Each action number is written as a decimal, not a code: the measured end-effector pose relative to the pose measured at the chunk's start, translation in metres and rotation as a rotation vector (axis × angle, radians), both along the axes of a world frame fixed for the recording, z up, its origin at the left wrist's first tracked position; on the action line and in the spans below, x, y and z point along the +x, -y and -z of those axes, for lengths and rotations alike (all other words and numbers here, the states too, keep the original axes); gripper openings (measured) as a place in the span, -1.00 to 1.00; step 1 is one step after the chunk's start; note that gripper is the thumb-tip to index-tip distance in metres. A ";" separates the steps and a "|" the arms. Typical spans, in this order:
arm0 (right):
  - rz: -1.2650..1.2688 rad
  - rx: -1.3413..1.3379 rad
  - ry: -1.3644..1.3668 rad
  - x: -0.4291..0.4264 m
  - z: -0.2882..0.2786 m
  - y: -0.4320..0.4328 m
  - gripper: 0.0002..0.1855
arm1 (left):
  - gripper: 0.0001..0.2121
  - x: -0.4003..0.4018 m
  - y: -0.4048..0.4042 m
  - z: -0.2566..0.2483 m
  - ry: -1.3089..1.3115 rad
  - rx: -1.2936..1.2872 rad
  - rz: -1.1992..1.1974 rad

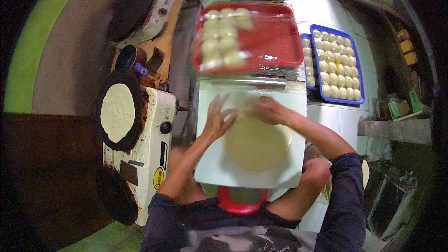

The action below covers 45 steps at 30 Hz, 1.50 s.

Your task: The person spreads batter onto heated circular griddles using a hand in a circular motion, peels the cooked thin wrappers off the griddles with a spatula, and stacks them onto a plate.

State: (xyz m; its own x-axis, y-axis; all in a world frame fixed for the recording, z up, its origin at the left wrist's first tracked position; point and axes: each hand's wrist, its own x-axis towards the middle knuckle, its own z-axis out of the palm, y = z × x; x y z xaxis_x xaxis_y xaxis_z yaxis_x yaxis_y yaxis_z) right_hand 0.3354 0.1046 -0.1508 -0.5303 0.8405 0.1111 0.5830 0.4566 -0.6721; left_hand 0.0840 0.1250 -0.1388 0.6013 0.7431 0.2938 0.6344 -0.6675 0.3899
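On the pale board (210,168) in front of me lies a thin, round sheet of dough (259,147). My left hand (218,119) is over the sheet's far left edge, fingers apart and thumb pointing toward the dough; nothing shows in it. Across from it, my right hand (267,110) is at the far edge with its fingers bent. Motion blur hides those fingertips, so whether they pinch the dough cannot be made out. Beyond the board, a red tray (269,42) under clear plastic film holds several dough balls (224,38) on its left side.
At left, a flat dough round (118,112) lies on a black griddle pan (136,140) atop a white gas stove (154,112). A dark pot (131,57) and second stove (157,17) stand behind. Blue trays (362,91) of dough balls sit at right.
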 end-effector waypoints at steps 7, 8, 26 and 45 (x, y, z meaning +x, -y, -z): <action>-0.370 -0.657 0.109 0.049 -0.041 -0.032 -0.40 | -0.85 0.011 0.043 0.006 0.355 -0.314 0.141; -0.349 -0.862 -0.086 0.057 -0.034 -0.023 -0.32 | -0.85 0.018 0.050 -0.002 0.300 -0.564 -0.024; -0.459 -1.246 -0.239 -0.115 -0.221 0.053 -0.23 | -0.67 -0.118 0.145 -0.081 0.301 -1.000 0.332; -0.952 0.058 0.017 -0.630 -0.266 0.030 -0.61 | -0.70 -0.568 0.275 -0.278 0.141 -0.524 -1.087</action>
State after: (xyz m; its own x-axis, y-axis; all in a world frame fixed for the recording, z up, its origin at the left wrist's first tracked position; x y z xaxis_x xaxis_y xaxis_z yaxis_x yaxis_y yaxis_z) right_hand -0.2948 0.0750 0.1157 -0.9910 0.0488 0.1246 -0.0407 0.7768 -0.6284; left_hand -0.4843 -0.1496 0.1393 -0.4222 0.8883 -0.1808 0.6958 0.4454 0.5635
